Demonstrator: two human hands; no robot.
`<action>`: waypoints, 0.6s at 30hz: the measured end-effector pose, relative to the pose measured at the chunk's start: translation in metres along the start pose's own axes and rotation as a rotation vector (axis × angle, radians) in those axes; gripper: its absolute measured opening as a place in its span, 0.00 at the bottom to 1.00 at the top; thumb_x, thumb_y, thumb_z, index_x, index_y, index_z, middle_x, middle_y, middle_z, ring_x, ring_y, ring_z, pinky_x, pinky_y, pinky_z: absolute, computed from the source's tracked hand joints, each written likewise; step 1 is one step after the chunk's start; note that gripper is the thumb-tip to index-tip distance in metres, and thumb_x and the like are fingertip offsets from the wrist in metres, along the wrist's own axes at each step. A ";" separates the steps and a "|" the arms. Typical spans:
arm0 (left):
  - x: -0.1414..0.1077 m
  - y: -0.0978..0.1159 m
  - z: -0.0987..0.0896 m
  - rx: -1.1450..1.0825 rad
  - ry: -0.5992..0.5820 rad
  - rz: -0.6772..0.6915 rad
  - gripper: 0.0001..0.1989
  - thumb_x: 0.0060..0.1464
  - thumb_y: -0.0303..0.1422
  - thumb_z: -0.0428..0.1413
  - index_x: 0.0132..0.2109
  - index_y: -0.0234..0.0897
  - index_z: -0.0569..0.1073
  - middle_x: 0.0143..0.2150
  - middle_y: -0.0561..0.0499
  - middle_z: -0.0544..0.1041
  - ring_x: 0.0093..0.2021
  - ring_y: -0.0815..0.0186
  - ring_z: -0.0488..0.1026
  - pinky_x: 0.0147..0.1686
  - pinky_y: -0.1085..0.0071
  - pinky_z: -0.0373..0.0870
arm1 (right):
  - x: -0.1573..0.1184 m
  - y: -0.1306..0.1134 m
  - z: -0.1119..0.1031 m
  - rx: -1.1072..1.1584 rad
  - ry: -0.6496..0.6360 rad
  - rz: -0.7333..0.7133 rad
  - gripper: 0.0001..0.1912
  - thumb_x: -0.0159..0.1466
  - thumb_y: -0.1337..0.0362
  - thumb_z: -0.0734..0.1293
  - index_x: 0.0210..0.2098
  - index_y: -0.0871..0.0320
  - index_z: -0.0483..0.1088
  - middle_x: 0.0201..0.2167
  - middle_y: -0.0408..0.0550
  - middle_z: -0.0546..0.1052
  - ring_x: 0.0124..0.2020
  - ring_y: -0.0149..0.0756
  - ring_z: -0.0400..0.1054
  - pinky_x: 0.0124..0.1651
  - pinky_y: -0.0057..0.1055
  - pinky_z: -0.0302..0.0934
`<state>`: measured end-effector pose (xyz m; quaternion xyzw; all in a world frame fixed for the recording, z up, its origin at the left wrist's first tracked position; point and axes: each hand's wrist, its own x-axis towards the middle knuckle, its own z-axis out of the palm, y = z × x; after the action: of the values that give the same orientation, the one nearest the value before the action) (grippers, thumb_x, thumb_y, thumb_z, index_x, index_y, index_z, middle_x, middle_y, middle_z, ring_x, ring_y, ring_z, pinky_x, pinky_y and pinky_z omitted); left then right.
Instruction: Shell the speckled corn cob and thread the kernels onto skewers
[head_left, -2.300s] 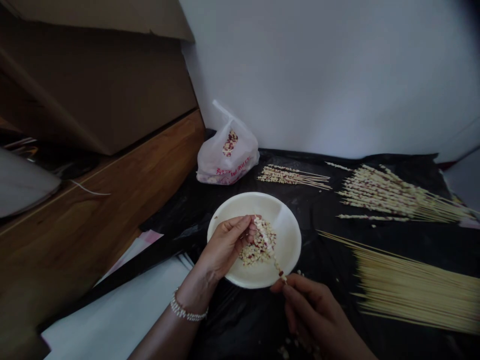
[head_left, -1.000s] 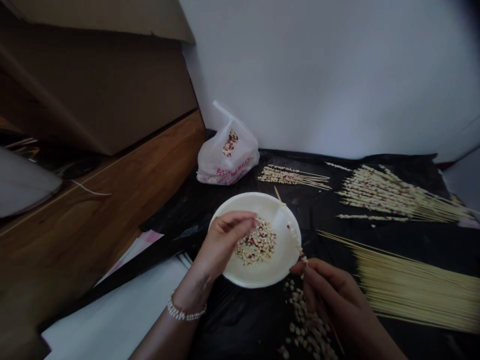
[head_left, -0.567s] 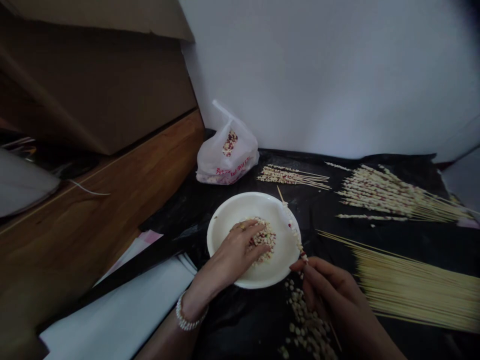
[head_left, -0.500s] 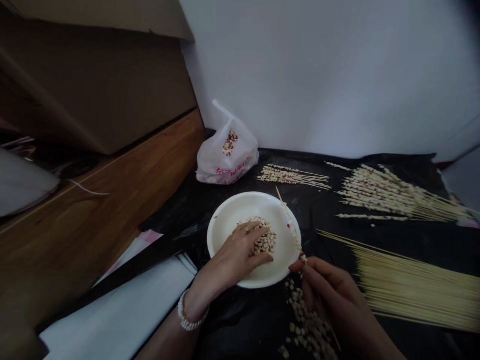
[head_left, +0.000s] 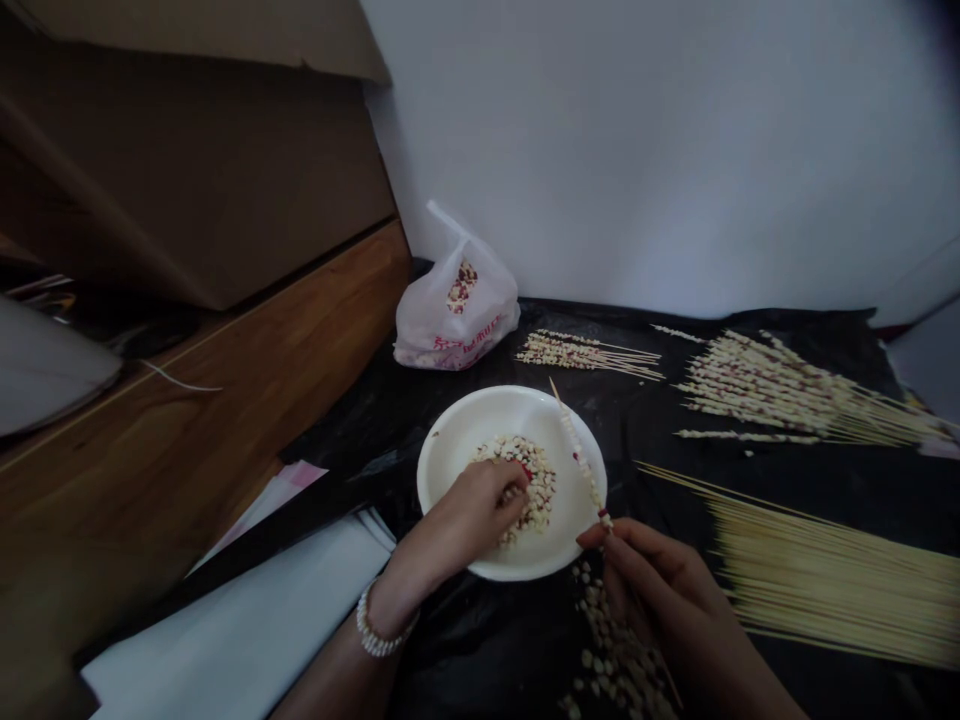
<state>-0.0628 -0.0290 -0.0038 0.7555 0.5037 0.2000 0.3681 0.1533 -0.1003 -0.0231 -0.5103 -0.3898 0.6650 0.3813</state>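
A white bowl point(head_left: 442, 425) holds loose cream and dark-red kernels point(head_left: 541, 490) that look like corn. My left hand point(head_left: 480, 505) is inside it, fingers curled together down among the kernels; anything pinched between them is hidden. My right hand point(head_left: 660, 580) is closed around the lower part of a bamboo skewer point(head_left: 581, 455). Kernels are threaded along this skewer, and its bare pointed tip leans up and left over the bowl's right side. Under my right hand more loose kernels point(head_left: 619, 655) are scattered on the black plastic sheet point(head_left: 465, 650).
Behind the bowl stands a white plastic bag point(head_left: 457, 320) of kernels. Threaded skewers lie in a small bunch point(head_left: 570, 350) and a larger pile point(head_left: 780, 385). Bare skewers point(head_left: 832, 570) are at the right. A folded white sheet point(head_left: 247, 620) and a cardboard box point(head_left: 202, 160) are leftward.
My left hand's spread fingers have curled together among the kernels in the bowl. My right hand keeps its grip on the skewer, almost unmoved.
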 end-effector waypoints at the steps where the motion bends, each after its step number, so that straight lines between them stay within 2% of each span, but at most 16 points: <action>1: 0.001 0.001 -0.002 -0.129 0.059 -0.030 0.10 0.60 0.32 0.52 0.38 0.37 0.78 0.34 0.48 0.78 0.34 0.64 0.71 0.35 0.69 0.65 | -0.001 0.000 0.000 0.002 0.003 0.003 0.18 0.63 0.46 0.69 0.40 0.54 0.79 0.16 0.40 0.70 0.18 0.27 0.55 0.22 0.24 0.50; 3: 0.002 0.003 -0.006 -0.446 0.162 -0.139 0.11 0.60 0.35 0.54 0.42 0.36 0.80 0.32 0.49 0.77 0.28 0.68 0.68 0.27 0.73 0.63 | -0.001 -0.001 0.001 -0.002 0.018 0.002 0.19 0.63 0.46 0.69 0.39 0.54 0.79 0.16 0.40 0.69 0.18 0.28 0.55 0.22 0.25 0.51; 5: 0.004 0.004 -0.011 -0.832 0.200 -0.228 0.11 0.59 0.35 0.57 0.44 0.35 0.80 0.29 0.51 0.75 0.23 0.73 0.65 0.21 0.77 0.59 | -0.002 -0.001 0.002 -0.018 0.027 -0.003 0.19 0.63 0.45 0.69 0.39 0.55 0.79 0.16 0.40 0.70 0.17 0.28 0.56 0.21 0.25 0.50; 7: 0.005 0.005 -0.015 -1.196 0.211 -0.298 0.10 0.59 0.32 0.58 0.44 0.33 0.80 0.30 0.51 0.75 0.24 0.75 0.67 0.22 0.80 0.63 | -0.002 0.000 0.002 -0.028 0.015 -0.006 0.20 0.64 0.45 0.68 0.40 0.55 0.79 0.16 0.40 0.70 0.17 0.27 0.55 0.20 0.25 0.49; 9: 0.006 0.004 -0.018 -1.449 0.228 -0.366 0.10 0.60 0.28 0.56 0.45 0.30 0.80 0.34 0.47 0.78 0.30 0.73 0.74 0.31 0.80 0.71 | -0.003 0.001 0.002 -0.021 -0.008 -0.004 0.19 0.65 0.45 0.68 0.40 0.54 0.79 0.16 0.40 0.70 0.16 0.26 0.54 0.21 0.24 0.48; 11: 0.008 0.004 -0.019 -1.578 0.235 -0.420 0.11 0.62 0.25 0.53 0.47 0.29 0.79 0.41 0.41 0.80 0.40 0.68 0.78 0.42 0.75 0.76 | -0.003 0.001 0.002 -0.015 -0.036 -0.011 0.19 0.65 0.46 0.67 0.40 0.54 0.78 0.16 0.40 0.70 0.18 0.26 0.55 0.23 0.24 0.50; 13: 0.008 0.004 -0.019 -1.631 0.238 -0.435 0.13 0.63 0.25 0.52 0.49 0.27 0.78 0.48 0.38 0.79 0.48 0.62 0.79 0.50 0.69 0.76 | -0.004 0.001 0.004 -0.016 -0.066 -0.005 0.19 0.66 0.46 0.67 0.41 0.54 0.78 0.16 0.40 0.70 0.19 0.26 0.57 0.24 0.23 0.50; 15: 0.008 0.004 -0.019 -1.648 0.244 -0.440 0.13 0.63 0.25 0.51 0.50 0.25 0.77 0.52 0.35 0.78 0.53 0.58 0.77 0.55 0.65 0.74 | -0.005 -0.001 0.005 -0.019 -0.098 0.011 0.19 0.66 0.45 0.67 0.41 0.54 0.78 0.16 0.40 0.70 0.19 0.26 0.56 0.23 0.23 0.48; 18: 0.007 0.005 -0.018 -1.623 0.263 -0.413 0.15 0.59 0.19 0.53 0.52 0.24 0.76 0.53 0.34 0.78 0.56 0.57 0.76 0.59 0.64 0.71 | -0.006 -0.003 0.008 -0.037 -0.154 0.027 0.21 0.65 0.44 0.67 0.39 0.56 0.78 0.16 0.40 0.70 0.17 0.26 0.55 0.22 0.23 0.46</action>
<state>-0.0686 -0.0171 0.0112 0.1206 0.3708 0.5143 0.7639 0.1469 -0.1052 -0.0164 -0.4699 -0.4232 0.6999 0.3318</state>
